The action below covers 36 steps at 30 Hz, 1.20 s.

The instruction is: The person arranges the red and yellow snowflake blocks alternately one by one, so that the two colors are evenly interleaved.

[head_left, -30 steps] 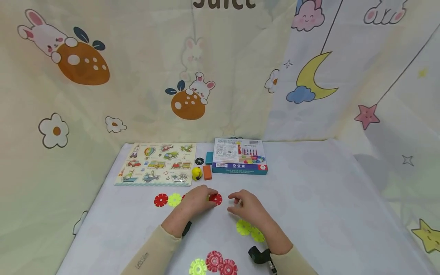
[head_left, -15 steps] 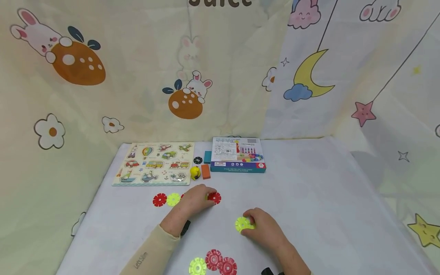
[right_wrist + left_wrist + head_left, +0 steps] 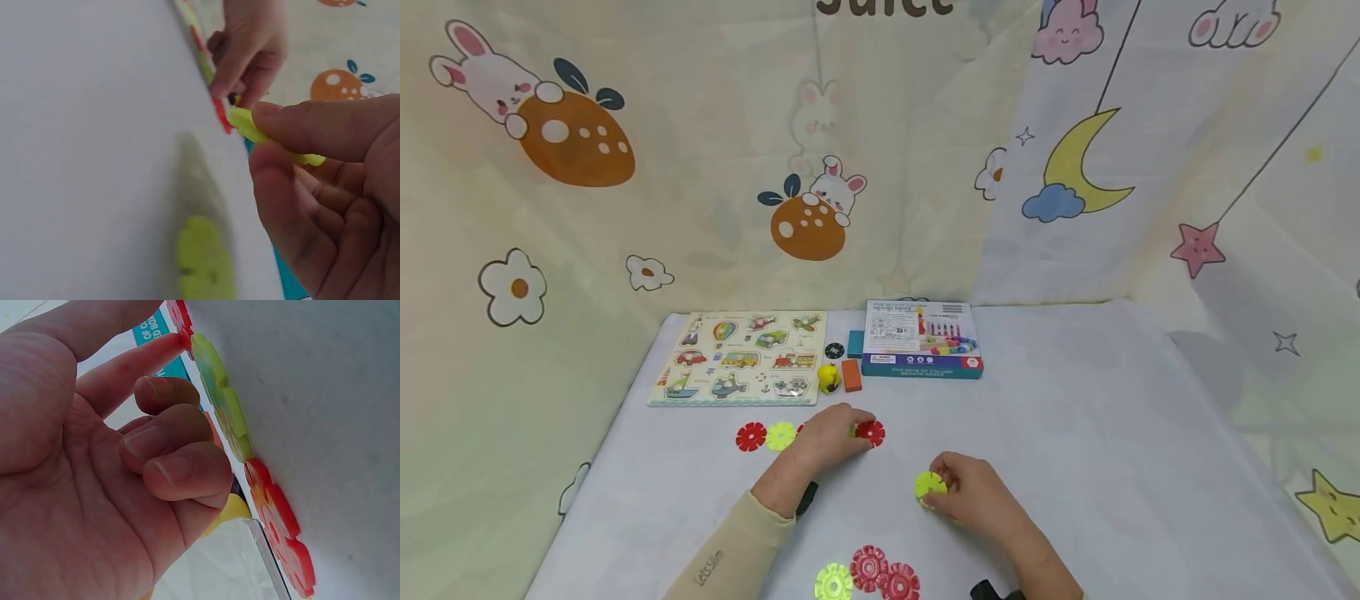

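your left hand has thumb and finger pinching the edges of the end red disc, flat at the right end of the row of discs, red and yellow-green in turn; its other fingers curl in loosely

your right hand grasps the held yellow-green disc between thumb and fingertips, tilted, off the table, nearer and right of the row, not touching it

the loose yellow-green disc lies on the table by that hand, mostly hidden by it in the head view; 3 more sit near, 1 yellow-green and 2 red

risks, my guess: the pinch covers a small part of a thin rim, so the disc could twist or slip; the right hand could brush the loose one aside; any sideways pull by your left fingers could skew the row
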{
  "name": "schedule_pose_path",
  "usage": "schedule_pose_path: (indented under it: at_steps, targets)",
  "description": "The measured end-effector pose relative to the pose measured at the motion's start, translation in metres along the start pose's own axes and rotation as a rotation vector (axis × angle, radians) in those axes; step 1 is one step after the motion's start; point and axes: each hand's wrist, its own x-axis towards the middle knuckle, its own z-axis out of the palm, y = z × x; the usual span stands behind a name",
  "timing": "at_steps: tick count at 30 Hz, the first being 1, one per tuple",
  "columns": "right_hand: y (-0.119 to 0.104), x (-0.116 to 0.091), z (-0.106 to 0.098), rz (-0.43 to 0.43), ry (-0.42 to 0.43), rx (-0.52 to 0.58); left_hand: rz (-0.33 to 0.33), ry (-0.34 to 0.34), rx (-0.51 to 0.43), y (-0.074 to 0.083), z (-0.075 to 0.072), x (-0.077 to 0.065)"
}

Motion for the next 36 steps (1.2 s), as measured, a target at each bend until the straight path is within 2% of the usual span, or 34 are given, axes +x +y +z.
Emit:
schedule_pose_path:
  at_steps: [5,9,13,20,27,36]
  targets:
    - [-0.008,0.000,-0.016,0.005,-0.102,0.223,-0.006,0.008,0.005,0.000,0.000,0.000]
    - [-0.016,0.007,-0.025,0.005,-0.100,0.264,-0.017,0.005,0.018,0.001,0.000,0.000]
    - [-0.023,0.021,-0.026,0.017,-0.023,0.196,-0.019,0.001,0.018,0.001,-0.001,0.000]
    - [-0.031,0.057,-0.011,0.005,0.125,-0.039,-0.018,-0.006,0.004,0.000,0.001,0.002]
    - [-0.027,0.078,0.008,-0.002,0.131,-0.111,-0.013,-0.002,0.000,-0.001,0.003,0.003]
    - [-0.021,0.079,0.014,0.032,0.145,-0.212,-0.009,0.001,0.001,0.000,0.000,0.001]
